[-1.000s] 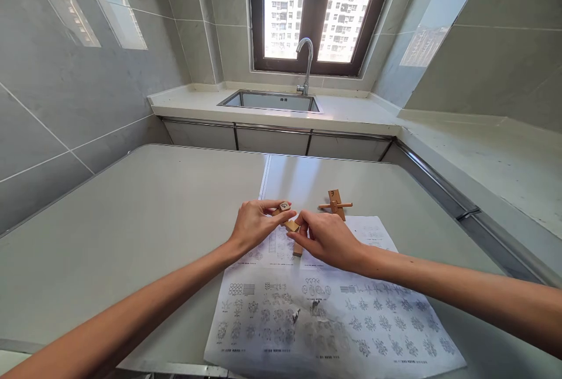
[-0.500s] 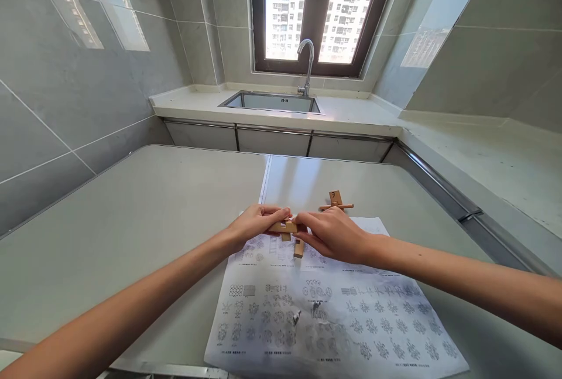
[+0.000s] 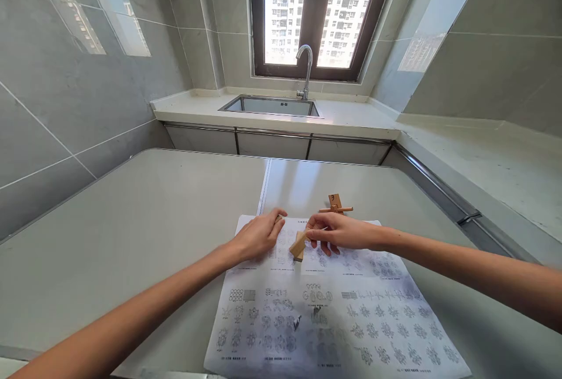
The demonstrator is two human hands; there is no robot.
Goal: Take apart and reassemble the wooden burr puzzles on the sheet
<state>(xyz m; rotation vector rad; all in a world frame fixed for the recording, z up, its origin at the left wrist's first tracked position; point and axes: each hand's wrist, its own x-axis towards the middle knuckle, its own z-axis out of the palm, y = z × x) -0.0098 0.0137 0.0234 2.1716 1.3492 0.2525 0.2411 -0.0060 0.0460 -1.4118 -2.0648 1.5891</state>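
My left hand [image 3: 260, 234] rests on the upper left of a printed diagram sheet [image 3: 333, 314], fingers curled; a small pale piece shows at its fingertips, too small to name. My right hand [image 3: 338, 231] is just to the right, fingers pinched on the upper end of a small wooden block [image 3: 298, 246] that tilts down onto the sheet. Behind my right hand, a wooden cross-shaped puzzle piece [image 3: 335, 205] with a thin dowel through it stands on the grey table [image 3: 132, 238].
The table's far edge faces a counter with a steel sink [image 3: 272, 105] and tap [image 3: 305, 70] under a window. Another counter [image 3: 492, 156] runs along the right. Tiled wall on the left.
My hands have separated and come down to the sheet. The wooden pieces they held together have come apart; my right hand now holds one block alone, tilted on the paper.
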